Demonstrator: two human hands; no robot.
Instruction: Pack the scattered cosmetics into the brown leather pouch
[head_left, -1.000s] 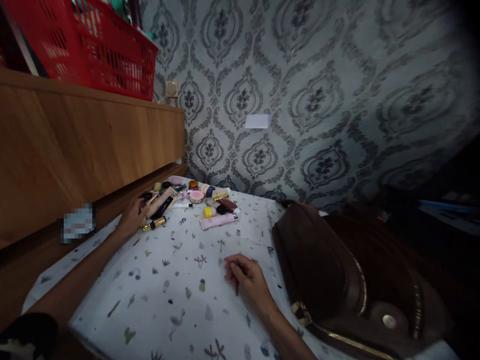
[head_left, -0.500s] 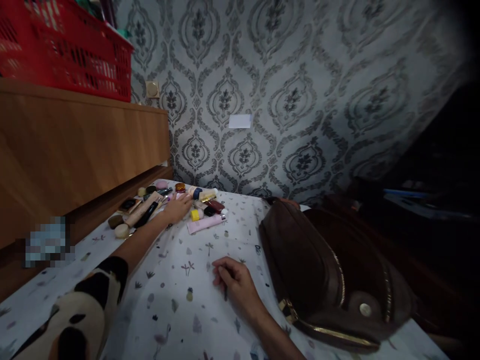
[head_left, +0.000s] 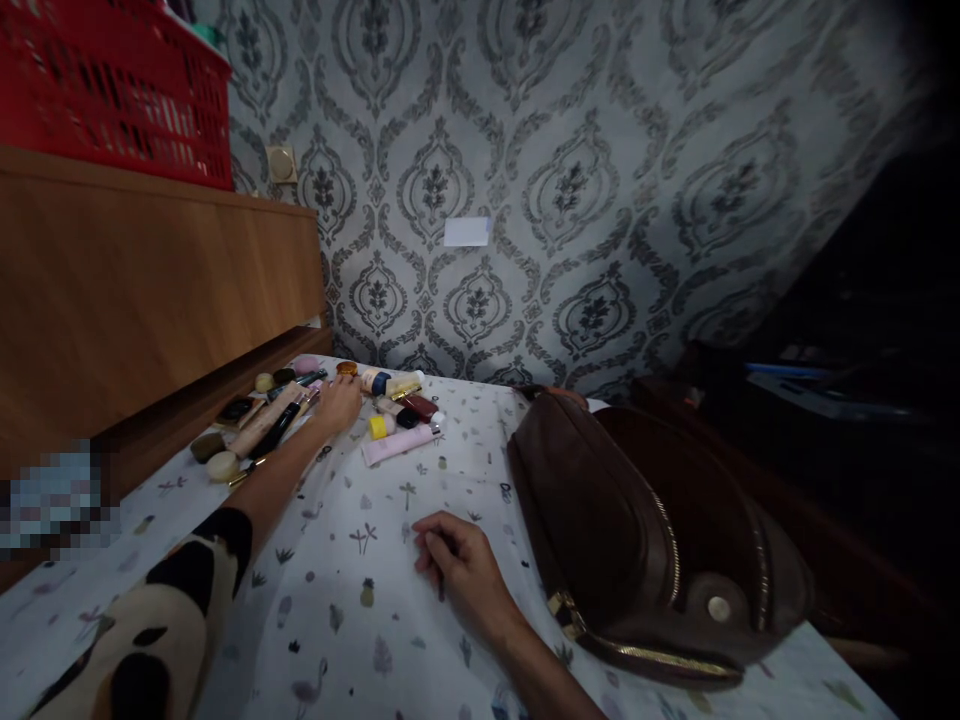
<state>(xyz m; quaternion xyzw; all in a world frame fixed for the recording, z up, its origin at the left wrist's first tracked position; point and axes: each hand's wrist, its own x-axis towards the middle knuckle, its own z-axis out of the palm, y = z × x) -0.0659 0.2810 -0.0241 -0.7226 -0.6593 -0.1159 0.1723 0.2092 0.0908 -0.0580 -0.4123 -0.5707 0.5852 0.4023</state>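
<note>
My left hand [head_left: 341, 402] reaches into a spread of cosmetics at the far left of the patterned sheet. Its fingers, slightly bent and open, are over the items beside a small amber jar [head_left: 346, 369]; whether they touch it I cannot tell. Left of that hand lie a black tube [head_left: 276, 432], a beige tube [head_left: 262, 422] and a round cream-lidded pot [head_left: 223, 466]. On its right are a pink tube [head_left: 401, 443], a yellow-capped item [head_left: 380, 427] and a dark red item [head_left: 420, 406]. My right hand [head_left: 461, 560] rests on the sheet, loosely curled, fingers apart from the thumb, holding nothing.
A dark brown bag [head_left: 600, 510] with gold zips lies open on the right of the sheet [head_left: 405, 640]. Along the left runs a wooden cabinet [head_left: 165, 260], with a red basket [head_left: 135, 110] on top. Patterned wallpaper [head_left: 510, 180] covers the wall behind.
The view has shifted slightly, so most things appear further left. My left hand has drawn its fingers in and moved toward the amber jar. My right hand stays in about the same place.
</note>
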